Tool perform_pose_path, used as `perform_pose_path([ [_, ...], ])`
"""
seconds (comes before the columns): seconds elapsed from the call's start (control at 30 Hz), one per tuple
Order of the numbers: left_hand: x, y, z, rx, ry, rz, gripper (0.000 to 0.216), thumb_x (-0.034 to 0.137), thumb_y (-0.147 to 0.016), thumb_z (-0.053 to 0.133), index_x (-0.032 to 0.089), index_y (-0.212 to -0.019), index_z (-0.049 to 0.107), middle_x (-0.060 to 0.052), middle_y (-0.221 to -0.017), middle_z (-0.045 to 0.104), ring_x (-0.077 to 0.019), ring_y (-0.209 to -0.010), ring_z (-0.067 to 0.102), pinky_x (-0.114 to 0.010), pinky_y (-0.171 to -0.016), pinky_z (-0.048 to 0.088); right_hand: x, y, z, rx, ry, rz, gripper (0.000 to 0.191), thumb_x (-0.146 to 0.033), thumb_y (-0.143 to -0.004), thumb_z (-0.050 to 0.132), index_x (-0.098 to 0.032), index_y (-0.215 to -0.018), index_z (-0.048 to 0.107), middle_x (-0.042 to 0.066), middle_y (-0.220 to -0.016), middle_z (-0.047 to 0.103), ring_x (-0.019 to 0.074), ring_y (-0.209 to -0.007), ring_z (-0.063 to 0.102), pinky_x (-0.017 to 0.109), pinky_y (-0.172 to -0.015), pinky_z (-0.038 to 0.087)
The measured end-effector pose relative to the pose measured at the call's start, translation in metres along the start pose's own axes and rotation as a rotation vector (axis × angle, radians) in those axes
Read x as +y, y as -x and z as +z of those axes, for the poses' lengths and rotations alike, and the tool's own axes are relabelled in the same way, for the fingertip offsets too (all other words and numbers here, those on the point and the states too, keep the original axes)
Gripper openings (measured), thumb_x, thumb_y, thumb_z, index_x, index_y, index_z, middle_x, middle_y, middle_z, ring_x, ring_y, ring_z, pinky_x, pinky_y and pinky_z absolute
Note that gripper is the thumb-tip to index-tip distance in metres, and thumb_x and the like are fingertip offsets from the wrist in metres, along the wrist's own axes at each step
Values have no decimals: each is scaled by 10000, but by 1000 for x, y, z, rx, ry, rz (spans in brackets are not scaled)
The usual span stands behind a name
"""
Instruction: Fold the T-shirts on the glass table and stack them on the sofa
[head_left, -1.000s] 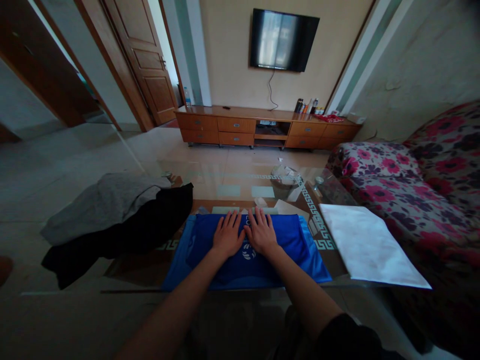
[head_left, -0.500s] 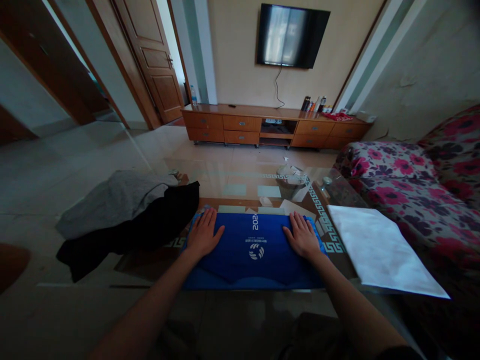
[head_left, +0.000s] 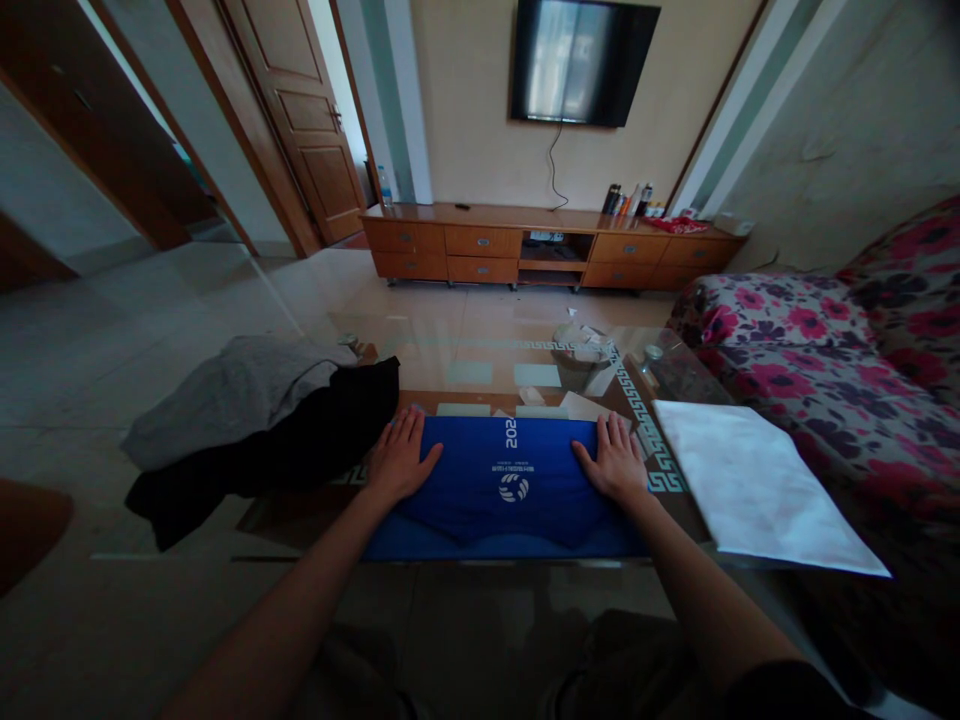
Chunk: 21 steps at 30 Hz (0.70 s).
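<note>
A blue shirt (head_left: 480,510) with white print lies folded into a flat block at the near edge of the glass table (head_left: 420,350). My left hand (head_left: 401,460) rests on its far left corner, fingers stretched forward and thumb apart. On the far right corner, my right hand (head_left: 616,462) lies flat with its fingers extended and thumb pointing inward. Neither hand grips the cloth. To the left sits a rumpled pile of a black garment (head_left: 277,440) and a grey garment (head_left: 225,385). Right of the shirt is a flat white sheet-like piece (head_left: 765,485), hanging past the table edge.
Scraps of clear plastic (head_left: 581,342) show around the table's far right part. A flower-patterned sofa (head_left: 817,350) stands along the right side. Beyond the table, a wooden TV cabinet (head_left: 480,242) lines the wall beneath a television (head_left: 585,65).
My right hand has shifted slightly toward the right edge of the shirt, and the left hand slightly outward. The view has tilted a little; the shirt stays in place.
</note>
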<state>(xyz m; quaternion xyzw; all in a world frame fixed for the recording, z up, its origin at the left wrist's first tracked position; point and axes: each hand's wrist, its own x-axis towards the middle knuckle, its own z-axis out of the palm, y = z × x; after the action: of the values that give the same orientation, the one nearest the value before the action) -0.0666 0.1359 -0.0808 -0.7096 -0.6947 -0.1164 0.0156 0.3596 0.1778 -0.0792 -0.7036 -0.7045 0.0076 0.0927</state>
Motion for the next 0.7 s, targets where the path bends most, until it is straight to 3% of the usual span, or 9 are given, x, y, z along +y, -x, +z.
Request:
perform_pose_path([
  [0.13,25,16,-18,62,-7,32,718,512,-1038,331,97,-1622,279,-170,-1710,213,-312,-1599,130,-516,-1290,120,-14,18,-14,50,14,-69,845,-670,-1006,329,-119,-1645,277,154,-1731,76,374,-1592,9,576,-1262,73],
  [0.23,51,39,-24,14,44,163,696,525,-1027,389,231,-1645,260,-76,-1723,215,-295,-1600,131,-510,-1292,136,-31,41,-19,31,19,-193,746,-673,-1010,332,-286,-1648,298,51,-1745,53,399,-1588,-4,632,-1248,57],
  [0.33,66,56,-18,-50,72,202,705,563,-1004,444,325,-1642,263,-33,-1725,214,-306,-1596,148,-536,-1280,166,-40,56,-15,-46,24,-204,741,-718,-990,351,-395,-1648,244,12,-1746,59,446,-1575,5,722,-1203,76],
  [0.57,62,35,-13,-63,53,217,645,534,-1024,416,325,-1626,311,-32,-1716,247,-279,-1592,175,-530,-1279,168,-41,35,-9,-74,57,-176,691,-681,-1022,300,-393,-1648,237,8,-1741,93,401,-1585,43,706,-1213,74],
  [0.7,73,39,-20,-27,63,298,676,506,-1030,412,272,-1645,261,-51,-1729,198,-264,-1597,153,-495,-1286,155,-50,46,-14,-35,51,-220,748,-674,-1023,295,-304,-1667,211,52,-1738,92,355,-1595,54,630,-1249,60],
])
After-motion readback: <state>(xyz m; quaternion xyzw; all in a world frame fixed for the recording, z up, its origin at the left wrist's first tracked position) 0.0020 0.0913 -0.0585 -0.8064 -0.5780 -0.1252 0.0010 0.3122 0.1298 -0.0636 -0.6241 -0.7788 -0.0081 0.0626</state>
